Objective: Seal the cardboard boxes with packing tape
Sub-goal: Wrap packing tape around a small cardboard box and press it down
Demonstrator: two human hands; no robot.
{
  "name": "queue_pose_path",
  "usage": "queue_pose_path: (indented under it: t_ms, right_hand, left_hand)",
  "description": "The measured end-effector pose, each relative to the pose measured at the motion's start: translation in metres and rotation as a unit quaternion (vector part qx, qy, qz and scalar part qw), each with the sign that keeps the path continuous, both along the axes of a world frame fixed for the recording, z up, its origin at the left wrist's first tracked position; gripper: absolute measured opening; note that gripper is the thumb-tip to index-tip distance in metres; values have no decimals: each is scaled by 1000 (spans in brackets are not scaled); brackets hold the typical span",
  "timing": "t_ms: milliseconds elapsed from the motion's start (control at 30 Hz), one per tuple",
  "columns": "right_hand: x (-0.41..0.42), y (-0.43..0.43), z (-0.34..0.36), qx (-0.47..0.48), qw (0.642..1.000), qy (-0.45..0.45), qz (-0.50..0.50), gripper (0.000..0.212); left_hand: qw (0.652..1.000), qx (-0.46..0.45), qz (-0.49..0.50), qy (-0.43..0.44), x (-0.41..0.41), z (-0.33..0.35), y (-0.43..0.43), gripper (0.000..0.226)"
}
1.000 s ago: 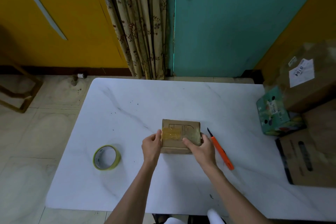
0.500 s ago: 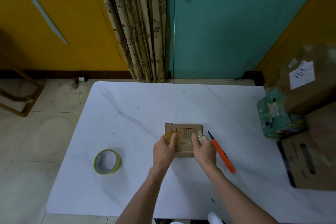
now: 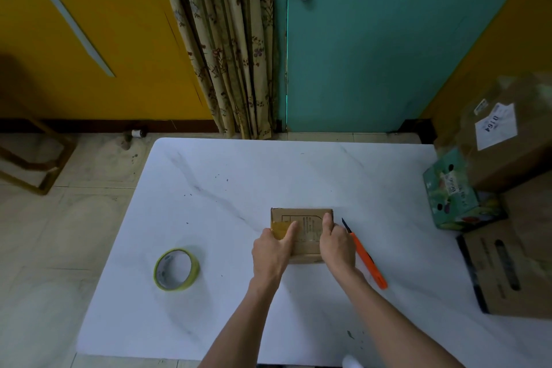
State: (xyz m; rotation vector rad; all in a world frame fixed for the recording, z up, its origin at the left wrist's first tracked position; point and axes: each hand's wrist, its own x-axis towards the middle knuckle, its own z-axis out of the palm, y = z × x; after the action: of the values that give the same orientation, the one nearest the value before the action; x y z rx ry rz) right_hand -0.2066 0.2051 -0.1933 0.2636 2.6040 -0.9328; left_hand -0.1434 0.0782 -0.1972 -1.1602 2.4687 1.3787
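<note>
Both hands press a strip of tape flat on a small cardboard box.

The left hand (image 3: 270, 251) and right hand (image 3: 337, 245) lie flat and uncurled on the small brown cardboard box (image 3: 307, 228), thumbs pressing the yellowish tape strip (image 3: 279, 228) across its top; neither grip closes around anything. The box sits near the middle of the white marble-patterned tabletop (image 3: 224, 188). An orange utility knife (image 3: 366, 258) lies just right of it; a yellow-green tape roll (image 3: 176, 269) lies flat to the left, well apart.
</note>
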Motion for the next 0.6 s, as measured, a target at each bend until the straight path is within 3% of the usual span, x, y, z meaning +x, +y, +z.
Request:
queue_pose_path:
  t_ms: [200,300,433,600]
  right_hand:
    - [2,3,3,-20,999,27,9,58]
    - [9,9,4,-111,994,-19,13,46]
    - [23,14,3,-180,983,-46,-10,62]
    - [25,16,4,-161,986,-36,-19,32]
  left_hand:
    - [1000,2,-27,-2,-2,-3,-8,67]
    - [1000,15,-26,-5,-1,-4,-12,66]
    - [995,90,-32,36,9,-3,-9,44]
    - [995,76,-38,57,15,4,1,27]
